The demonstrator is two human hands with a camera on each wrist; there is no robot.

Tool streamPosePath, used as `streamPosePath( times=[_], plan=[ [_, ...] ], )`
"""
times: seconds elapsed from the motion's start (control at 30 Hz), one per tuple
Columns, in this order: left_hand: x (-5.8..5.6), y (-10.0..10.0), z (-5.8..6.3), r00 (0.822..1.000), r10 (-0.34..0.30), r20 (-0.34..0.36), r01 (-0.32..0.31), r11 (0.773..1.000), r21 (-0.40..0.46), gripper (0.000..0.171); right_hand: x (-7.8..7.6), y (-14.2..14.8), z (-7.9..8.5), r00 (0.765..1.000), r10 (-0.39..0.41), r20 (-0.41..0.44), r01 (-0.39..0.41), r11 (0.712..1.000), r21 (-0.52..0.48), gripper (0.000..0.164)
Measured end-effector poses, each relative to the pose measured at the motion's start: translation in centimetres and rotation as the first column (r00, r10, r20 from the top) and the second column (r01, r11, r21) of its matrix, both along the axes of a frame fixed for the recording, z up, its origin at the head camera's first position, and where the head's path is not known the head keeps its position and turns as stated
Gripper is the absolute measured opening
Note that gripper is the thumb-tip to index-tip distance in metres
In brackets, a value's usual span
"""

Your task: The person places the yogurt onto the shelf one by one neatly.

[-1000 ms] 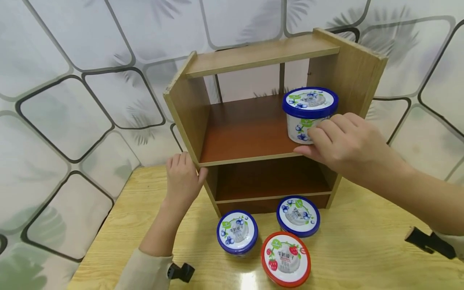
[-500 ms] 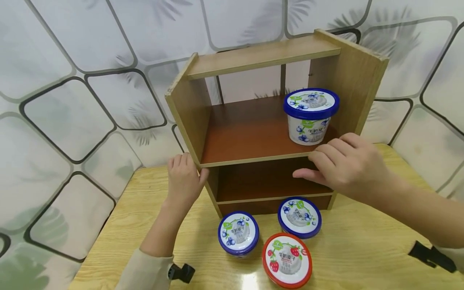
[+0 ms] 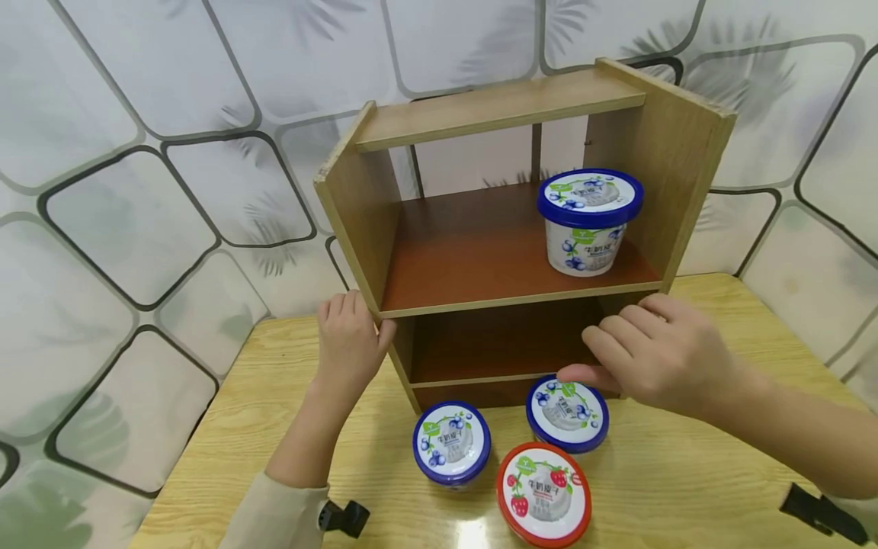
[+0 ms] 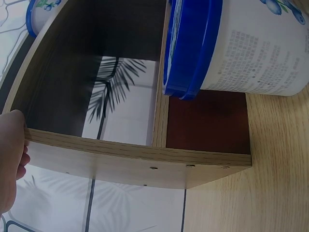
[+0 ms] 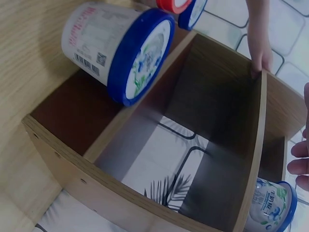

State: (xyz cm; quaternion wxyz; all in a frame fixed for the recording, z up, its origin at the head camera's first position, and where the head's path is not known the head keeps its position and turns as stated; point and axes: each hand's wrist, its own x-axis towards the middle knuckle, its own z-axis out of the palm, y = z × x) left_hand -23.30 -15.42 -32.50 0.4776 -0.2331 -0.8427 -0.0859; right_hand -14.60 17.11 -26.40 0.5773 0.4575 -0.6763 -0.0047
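A two-level wooden shelf unit [image 3: 494,305] stands on the table. On its upper board, at the right, sits a white ice-cream tub with a blue lid [image 3: 586,248], blueberries printed on it. My right hand [image 3: 652,354] hovers in front of the lower level, below and apart from that tub, fingers loosely curled round nothing. In the right wrist view only its fingers [image 5: 301,166] show at the edge. My left hand [image 3: 346,343] grips the unit's left side panel, thumb at the front edge; the left wrist view also catches this hand [image 4: 8,159].
Before the unit on the table [image 3: 240,412] stand two more blue-lidded tubs, a left one [image 3: 451,444] and a right one [image 3: 568,413]. Nearer is a red-lidded strawberry tub [image 3: 544,492]. A patterned wall covering [image 3: 171,69] hangs behind the unit.
My right hand has let go of the blue-lidded tub on the upper board and drawn down and back from it. The tub stays put, and my left hand keeps its place.
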Motion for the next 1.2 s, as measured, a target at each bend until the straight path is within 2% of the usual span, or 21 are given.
streamPosePath(
  times=[0.27, 0.53, 1.2],
  plan=[
    [-0.1, 0.0, -0.1, 1.000, -0.004, -0.027, 0.004, 1.000, 0.002, 0.021, 0.9, -0.2, -1.0, 0.997, 0.058, 0.049, -0.058, 0.998, -0.005, 0.051],
    [0.0, 0.0, 0.0, 1.000, -0.001, -0.010, 0.001, 1.000, 0.006, 0.022, 2.2, -0.6, -2.3, 0.990, 0.091, 0.111, -0.091, 0.996, -0.009, 0.054],
    [0.2, -0.1, 0.1, 1.000, -0.006, 0.015, 0.006, 1.000, 0.008, 0.021, 4.3, -1.8, -4.5, 0.965, 0.237, 0.117, -0.241, 0.970, 0.024, 0.051]
  ],
)
